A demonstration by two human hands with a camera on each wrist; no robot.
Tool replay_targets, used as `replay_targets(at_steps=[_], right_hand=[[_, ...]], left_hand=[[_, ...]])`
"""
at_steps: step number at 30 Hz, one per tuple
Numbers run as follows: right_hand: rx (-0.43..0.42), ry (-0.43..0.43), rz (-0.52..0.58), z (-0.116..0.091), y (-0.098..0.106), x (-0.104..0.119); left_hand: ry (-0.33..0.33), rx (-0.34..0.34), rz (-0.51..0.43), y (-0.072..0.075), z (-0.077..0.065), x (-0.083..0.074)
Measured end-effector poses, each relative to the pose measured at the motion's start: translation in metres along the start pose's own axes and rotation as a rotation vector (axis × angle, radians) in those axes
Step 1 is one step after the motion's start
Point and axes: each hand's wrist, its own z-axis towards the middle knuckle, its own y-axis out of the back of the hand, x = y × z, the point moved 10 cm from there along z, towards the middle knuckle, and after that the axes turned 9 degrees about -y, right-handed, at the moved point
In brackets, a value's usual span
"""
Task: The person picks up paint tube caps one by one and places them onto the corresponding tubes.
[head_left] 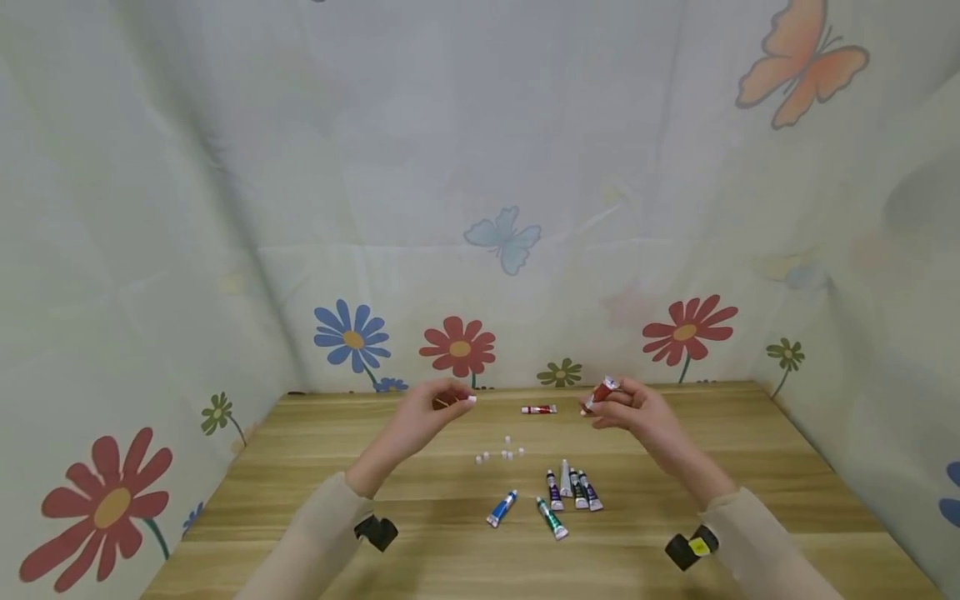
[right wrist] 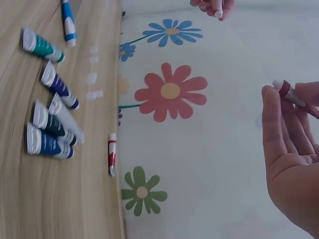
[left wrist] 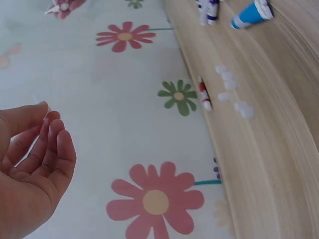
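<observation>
My right hand (head_left: 637, 410) is raised over the back right of the table and grips a red paint tube (head_left: 602, 392) between thumb and fingers. In the right wrist view a small white end of this paint tube (right wrist: 278, 82) points up beside the fingertips. My left hand (head_left: 431, 412), at the back left, pinches a small white cap (head_left: 472, 399) between thumb and fingertips. Another red paint tube (head_left: 538, 409) lies near the table's back edge, between the hands. Several loose white caps (head_left: 505, 454) are scattered in front of it.
Nearer on the wooden table (head_left: 750, 517) lie a blue paint tube (head_left: 502, 508) and a green paint tube (head_left: 551, 518). A close group of several dark and white tubes (head_left: 566, 479) is just behind the green one. A flower-printed curtain (head_left: 390, 167) hangs behind the table.
</observation>
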Motion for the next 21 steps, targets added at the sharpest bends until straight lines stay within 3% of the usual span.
replay_targets(at_steps=[11,16,21], right_hand=[[0.046,0.097,0.236,-0.008,-0.023,0.020],[0.064,0.141,0.379,-0.009,-0.031,0.028],[0.086,0.207,0.416,-0.013,-0.042,0.037]], left_hand=[[-0.024,-0.080,-0.189,-0.009,-0.007,-0.035],[-0.088,-0.127,-0.206,-0.012,-0.005,-0.056],[-0.128,-0.158,-0.175,-0.018,-0.005,-0.077]])
